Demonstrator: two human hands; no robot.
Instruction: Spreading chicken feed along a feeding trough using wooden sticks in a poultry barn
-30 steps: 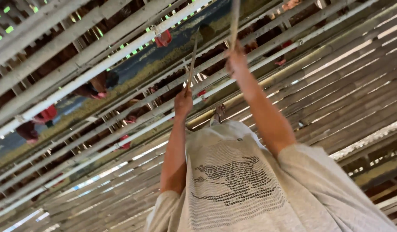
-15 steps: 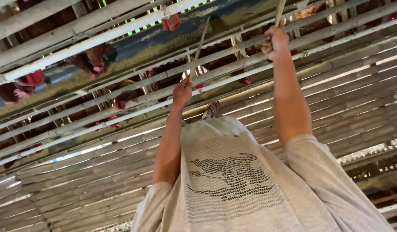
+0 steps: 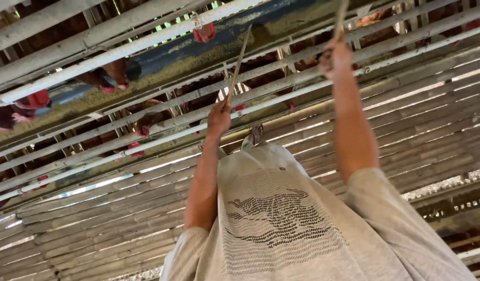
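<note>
My left hand [image 3: 219,117] is closed around the lower end of a thin bamboo strip [image 3: 238,60] that slants up toward a long feed trough [image 3: 162,62]. My right hand [image 3: 334,58] is stretched further out and grips a second thin strip [image 3: 342,10] that runs out of the top of the view. Both arms reach out from my light grey printed shirt [image 3: 281,224]. A sandalled foot [image 3: 254,134] shows just beyond the shirt's hem.
Rows of bamboo and pale poles [image 3: 120,49] form cages. Brown hens with red combs [image 3: 34,99] poke their heads through toward the feed-filled trough. A slatted bamboo floor [image 3: 110,218] lies below, and light shows between its slats.
The view has swung, so the trough and hens sit lower in the picture. My right arm has stretched further out to the right. Both hands have kept their grips on the strips.
</note>
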